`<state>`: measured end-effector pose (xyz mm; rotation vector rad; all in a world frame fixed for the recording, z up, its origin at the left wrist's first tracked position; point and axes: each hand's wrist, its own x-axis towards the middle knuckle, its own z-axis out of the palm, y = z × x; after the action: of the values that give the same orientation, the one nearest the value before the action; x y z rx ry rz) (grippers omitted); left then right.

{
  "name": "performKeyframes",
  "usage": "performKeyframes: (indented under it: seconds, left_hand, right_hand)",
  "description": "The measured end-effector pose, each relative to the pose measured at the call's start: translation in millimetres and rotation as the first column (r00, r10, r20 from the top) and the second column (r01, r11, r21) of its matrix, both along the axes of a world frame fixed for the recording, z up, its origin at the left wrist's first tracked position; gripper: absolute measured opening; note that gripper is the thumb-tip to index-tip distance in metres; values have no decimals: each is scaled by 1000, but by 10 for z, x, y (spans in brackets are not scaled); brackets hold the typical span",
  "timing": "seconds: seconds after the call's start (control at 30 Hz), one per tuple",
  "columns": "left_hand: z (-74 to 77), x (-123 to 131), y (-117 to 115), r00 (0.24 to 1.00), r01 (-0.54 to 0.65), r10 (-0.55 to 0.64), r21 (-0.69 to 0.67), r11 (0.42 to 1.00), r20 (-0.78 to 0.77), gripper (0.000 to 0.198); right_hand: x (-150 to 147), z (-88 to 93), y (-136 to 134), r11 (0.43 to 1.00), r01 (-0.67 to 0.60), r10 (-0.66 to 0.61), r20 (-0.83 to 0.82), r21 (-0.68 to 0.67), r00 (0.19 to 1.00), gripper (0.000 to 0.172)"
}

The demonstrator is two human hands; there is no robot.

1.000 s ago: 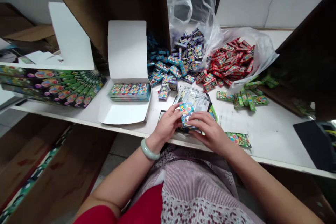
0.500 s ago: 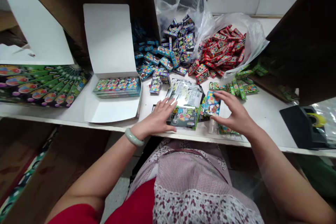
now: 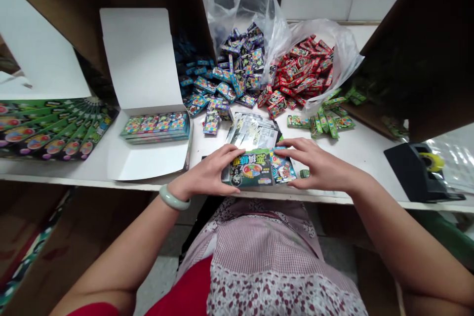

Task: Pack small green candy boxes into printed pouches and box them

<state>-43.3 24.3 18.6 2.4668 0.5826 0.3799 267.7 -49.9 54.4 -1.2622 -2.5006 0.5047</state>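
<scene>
My left hand (image 3: 212, 172) grips the left end of a flat black-and-green printed packet (image 3: 252, 169), thumb on the near side and fingers on the far side. The packet carries a round multicoloured wheel picture and lies at the table's front edge. Against its right end sits a small blue printed box (image 3: 283, 166), pinched between the thumb and fingers of my right hand (image 3: 320, 165). Whether the blue box is partly inside the packet I cannot tell. Just beyond lies a fanned stack of shiny clear-faced packets (image 3: 254, 131).
An open white carton (image 3: 138, 64) holding rows of small boxes (image 3: 157, 126) stands left. Loose blue boxes (image 3: 205, 85), purple boxes (image 3: 254, 61), red boxes (image 3: 305, 71) and green boxes (image 3: 326, 123) lie behind, some in clear bags (image 3: 348, 42). A black tape dispenser (image 3: 409, 170) is right.
My right hand has moved left and nearer with the blue box, bringing it against the packet's end. My left hand has gone from lying flat on the packet to gripping its left end.
</scene>
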Motion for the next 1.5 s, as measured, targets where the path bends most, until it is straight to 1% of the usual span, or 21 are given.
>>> performKeyframes:
  seconds: [0.1,0.2,0.27,0.33,0.4,0.43,0.5,0.57,0.63,0.7,0.73,0.77,0.83,0.87,0.9,0.97,1.07,1.2,1.33,1.43,1.5]
  left_hand:
    - [-23,52,-42,999,-8,8,-11,1000,43,93]
    - [-53,88,-83,994,-70,70,4,998,82,93]
    - [-61,91,-110,983,-146,142,31,989,115,94]
    - [-63,83,-151,966,-226,213,76,971,143,94]
    - [-65,79,-218,948,-294,273,125,947,163,93]
    - [-66,83,-261,937,-328,302,144,934,178,92]
    - [-67,107,-362,908,-400,365,160,902,207,90]
    - [-65,153,-462,869,-473,436,131,871,235,92]
    - [-66,212,-542,838,-504,486,10,864,250,91]
    - [-85,277,-598,803,-471,527,-244,847,278,72]
    - [-105,308,-620,772,-429,560,-404,808,300,59]
    - [-131,337,-641,731,-370,603,-557,743,319,47]
    - [-194,376,-691,647,-225,684,-772,594,337,38]
    - [-228,382,-722,620,-165,708,-826,539,338,42]
    - [-259,379,-755,610,-121,718,-857,502,334,48]
    - [-311,340,-817,614,-72,719,-884,462,326,61]
    - [-353,240,-873,625,-26,701,-889,458,343,71]
    - [-341,140,-867,645,11,658,-866,500,389,69]
    - [-247,81,-842,728,34,562,-840,542,393,60]
    - [-164,31,-835,784,39,492,-820,570,379,51]
    - [-127,7,-837,801,28,471,-809,587,370,48]
  right_hand:
    - [-67,34,31,1000,-8,8,-13,6,1000,69]
    - [-168,-23,36,1000,7,-10,-148,-20,989,80]
    - [-255,-93,22,993,116,-117,-277,-19,954,79]
    - [-356,-166,-6,965,259,-254,-376,-38,891,65]
    - [-462,-229,-41,935,336,-350,-437,-112,829,50]
    - [-513,-253,-58,924,340,-381,-461,-172,801,48]
    - [-595,-286,-79,898,302,-432,-509,-321,745,51]
    - [-638,-294,-76,851,258,-498,-546,-458,673,53]
    - [-637,-274,-48,811,227,-547,-561,-540,621,51]
    - [-610,-234,-3,810,219,-545,-559,-545,625,44]
    - [-598,-213,22,826,218,-520,-553,-520,651,41]
    - [-593,-196,46,847,221,-488,-542,-484,684,38]
    - [-608,-186,88,890,237,-423,-506,-390,752,34]
    - [-628,-194,102,905,247,-398,-486,-346,778,32]
    - [-656,-209,112,914,256,-383,-466,-314,798,30]
    - [-720,-242,115,924,254,-363,-439,-287,822,26]
    - [-802,-251,92,935,200,-318,-437,-293,842,20]
    - [-850,-171,35,953,137,-248,-434,-270,866,18]
    - [-860,-111,-69,963,138,-230,-436,-233,870,16]
    - [-859,-109,-158,959,124,-229,-436,-256,870,15]
    - [-855,-114,-195,954,115,-231,-430,-278,873,16]
